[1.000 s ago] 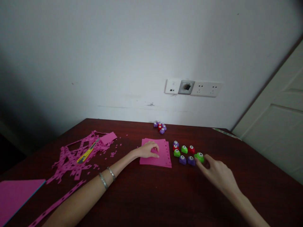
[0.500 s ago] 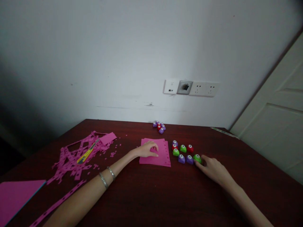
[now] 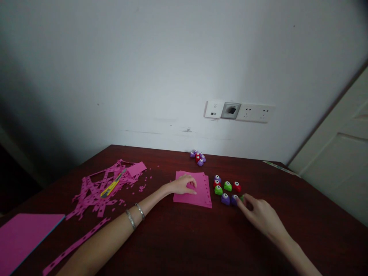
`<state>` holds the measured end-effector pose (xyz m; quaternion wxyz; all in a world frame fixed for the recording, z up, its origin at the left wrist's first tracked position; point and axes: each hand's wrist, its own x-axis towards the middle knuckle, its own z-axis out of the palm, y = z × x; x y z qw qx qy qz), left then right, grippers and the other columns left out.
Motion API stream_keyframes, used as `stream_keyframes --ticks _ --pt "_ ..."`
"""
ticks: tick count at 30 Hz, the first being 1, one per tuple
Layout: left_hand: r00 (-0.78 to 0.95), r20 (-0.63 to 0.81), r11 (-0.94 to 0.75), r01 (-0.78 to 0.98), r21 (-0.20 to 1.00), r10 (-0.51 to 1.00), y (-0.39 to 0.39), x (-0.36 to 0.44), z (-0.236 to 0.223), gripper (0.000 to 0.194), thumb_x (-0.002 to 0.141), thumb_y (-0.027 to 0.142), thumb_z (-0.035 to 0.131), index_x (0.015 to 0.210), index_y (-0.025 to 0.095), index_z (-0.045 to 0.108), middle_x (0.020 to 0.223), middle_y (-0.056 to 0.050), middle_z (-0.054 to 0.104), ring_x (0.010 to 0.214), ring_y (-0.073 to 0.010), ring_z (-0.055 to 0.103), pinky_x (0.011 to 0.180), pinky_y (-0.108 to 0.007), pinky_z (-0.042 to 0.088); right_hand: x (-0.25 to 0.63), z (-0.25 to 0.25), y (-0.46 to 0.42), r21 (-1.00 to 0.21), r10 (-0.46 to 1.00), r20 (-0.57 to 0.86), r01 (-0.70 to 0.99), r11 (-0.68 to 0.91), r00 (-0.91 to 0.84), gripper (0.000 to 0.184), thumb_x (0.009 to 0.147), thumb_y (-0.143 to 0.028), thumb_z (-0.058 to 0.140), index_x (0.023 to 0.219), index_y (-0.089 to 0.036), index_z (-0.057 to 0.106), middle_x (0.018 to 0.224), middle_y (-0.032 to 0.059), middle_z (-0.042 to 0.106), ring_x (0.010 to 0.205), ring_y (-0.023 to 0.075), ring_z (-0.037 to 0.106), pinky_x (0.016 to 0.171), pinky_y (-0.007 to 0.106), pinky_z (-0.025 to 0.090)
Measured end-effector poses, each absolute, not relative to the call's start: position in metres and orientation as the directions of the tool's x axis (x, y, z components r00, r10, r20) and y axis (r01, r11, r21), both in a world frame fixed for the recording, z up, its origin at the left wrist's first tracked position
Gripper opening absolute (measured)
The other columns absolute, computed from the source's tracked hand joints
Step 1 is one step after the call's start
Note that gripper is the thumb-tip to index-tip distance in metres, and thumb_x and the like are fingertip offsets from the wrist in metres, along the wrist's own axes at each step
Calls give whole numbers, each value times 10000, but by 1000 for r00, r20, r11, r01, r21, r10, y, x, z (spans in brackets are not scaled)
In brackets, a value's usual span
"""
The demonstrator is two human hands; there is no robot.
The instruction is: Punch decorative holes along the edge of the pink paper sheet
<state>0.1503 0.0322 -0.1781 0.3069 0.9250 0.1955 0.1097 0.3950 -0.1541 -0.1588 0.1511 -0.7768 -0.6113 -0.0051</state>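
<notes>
My left hand rests on a small stack of pink paper sheets, its thumb and curled fingers apart with nothing between them. Small holes run along the stack's right side. My right hand is at the near right end of a group of craft punches, fingers bent and apart. Its thumb tip is at a purple punch, and its fingers partly cover a green punch. Another purple punch sits to the left. Behind are a green punch, a red punch and several more.
Cut pink paper scraps pile up at the left, with a yellow utility knife on top. Larger pink sheets and a perforated strip lie nearer. More punches stand by the wall, below sockets.
My right hand has shifted slightly left relative to the punches, from the green punch towards the purple one beside it. The left hand stays on the paper. The whole view has turned a little.
</notes>
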Motion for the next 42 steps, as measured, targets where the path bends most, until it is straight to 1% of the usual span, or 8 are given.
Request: stream_keyframes --ticks 10,15,19,23,26,29,33,42 --pt "890 113 -744 293 601 442 34 151 -183 290 713 397 655 888 174 595 930 -38 567 908 -174 484 798 -282 371 353 -172 -164 -214 961 275 973 84 -23 323 887 -372 377 617 -212 454 552 -15 573 476 128 535 491 236 306" --pt "895 90 -672 258 694 437 40 153 -182 226 704 346 663 835 166 627 867 -31 602 821 -149 529 741 -262 408 347 -175 -169 -208 936 343 964 164 -85 323 891 -364 379 617 -215 461 544 -10 563 447 122 513 480 245 314" --pt "779 150 -556 285 781 609 73 163 -175 230 723 348 616 815 140 645 751 -29 630 688 -130 546 642 -244 415 341 -178 -172 -237 929 346 946 221 -131 313 893 -343 381 622 -219 478 565 3 581 468 127 538 482 241 341" --pt "542 212 -502 469 727 813 128 181 -168 228 694 333 621 796 132 654 716 -15 623 661 -127 538 604 -228 390 335 -182 -173 -255 930 330 932 256 -165 311 900 -324 367 639 -222 503 582 6 597 483 130 561 480 231 364" --pt "491 185 -463 534 707 851 164 192 -168 248 680 345 628 774 117 655 639 -7 602 624 -137 527 581 -237 374 332 -185 -171 -255 923 334 925 283 -190 306 900 -295 364 647 -221 518 587 4 604 490 127 573 475 220 379" --pt "495 159 -455 565 689 854 186 199 -175 267 645 378 658 721 122 649 548 15 562 576 -136 513 558 -238 367 332 -188 -170 -246 919 335 922 298 -207 301 896 -277 370 642 -218 520 586 3 607 494 126 580 466 212 385" --pt "523 139 -468 574 672 841 199 208 -185 304 603 370 701 775 125 648 556 23 571 565 -131 517 559 -232 373 333 -192 -169 -265 928 309 918 293 -207 292 898 -265 364 659 -214 523 606 3 617 519 125 593 485 205 403" --pt "574 168 -532 553 641 801 216 228 -198 243 654 354 658 724 121 655 545 24 544 535 -112 474 551 -228 353 334 -199 -168 -309 941 274 908 282 -199 294 898 -252 356 670 -202 535 606 4 614 519 118 587 498 205 397"
